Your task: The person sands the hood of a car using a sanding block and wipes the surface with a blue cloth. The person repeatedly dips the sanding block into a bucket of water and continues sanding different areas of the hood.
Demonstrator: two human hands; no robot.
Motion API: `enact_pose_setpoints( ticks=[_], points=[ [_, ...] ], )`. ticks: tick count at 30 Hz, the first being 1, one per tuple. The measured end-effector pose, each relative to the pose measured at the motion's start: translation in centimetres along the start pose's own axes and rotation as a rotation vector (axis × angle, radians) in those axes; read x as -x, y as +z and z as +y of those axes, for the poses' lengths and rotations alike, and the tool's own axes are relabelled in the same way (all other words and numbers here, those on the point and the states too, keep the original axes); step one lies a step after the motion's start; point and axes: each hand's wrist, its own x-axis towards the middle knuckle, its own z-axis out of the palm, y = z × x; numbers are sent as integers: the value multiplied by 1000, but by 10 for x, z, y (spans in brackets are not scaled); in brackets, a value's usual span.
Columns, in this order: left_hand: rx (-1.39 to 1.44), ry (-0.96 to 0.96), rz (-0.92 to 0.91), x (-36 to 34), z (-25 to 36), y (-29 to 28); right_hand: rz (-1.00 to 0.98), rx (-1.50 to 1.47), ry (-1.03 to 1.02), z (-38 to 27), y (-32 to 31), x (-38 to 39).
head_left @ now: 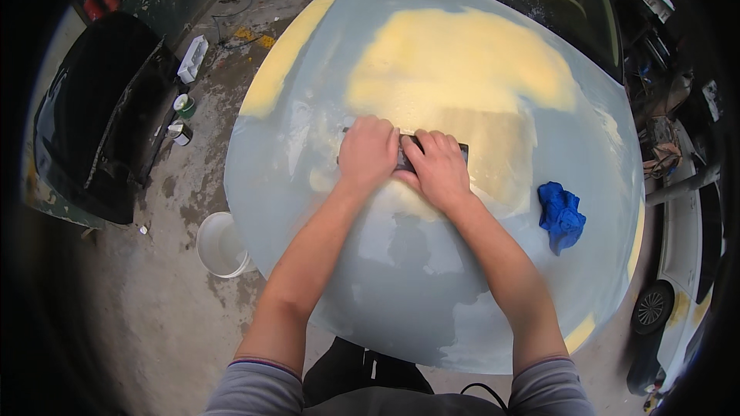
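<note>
- Left grip (pixel 368 150) and right grip (pixel 444 172) are closed over a dark block (pixel 404 160), which rests on the car hood (pixel 370 262); two-handed holding probably keeps pressure even.
- Right of the right grip, a crumpled blue cloth (pixel 562 217) lies on the hood, perhaps for easy reach.
- Around the grips, the grey hood bears yellow patches (pixel 462 54) and a wet-looking sheen.
- Left of the grips: white bucket (pixel 223 245) on blotched concrete floor (pixel 154 308), black panel (pixel 85 100); far right, white car (pixel 678 262).
</note>
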Motion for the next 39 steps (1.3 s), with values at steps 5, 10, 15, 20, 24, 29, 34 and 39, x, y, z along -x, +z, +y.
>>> enact_pose_setpoints(
  ticks=[5, 10, 15, 20, 24, 29, 34, 39],
  points=[
    [84, 24, 20, 27, 16, -1, 9, -23, -53, -5, -14, 29],
    [34, 65, 55, -93, -47, 31, 70, -19, 25, 34, 22, -91],
    [129, 104, -1, 42, -4, -6, 71, 18, 7, -34, 5, 37],
    [100, 130, 30, -48, -46, 11, 64, 74, 51, -12, 21, -40],
    [120, 66, 16, -50, -47, 16, 59, 46, 95, -11, 26, -46],
    [202, 106, -11, 34, -15, -19, 54, 105, 78, -67, 7, 38],
    [78, 52, 30, -80, -52, 16, 123, 153, 93, -4, 37, -75],
    [159, 110, -37, 32, -16, -16, 115, 145, 101, -65, 17, 38]
  ],
)
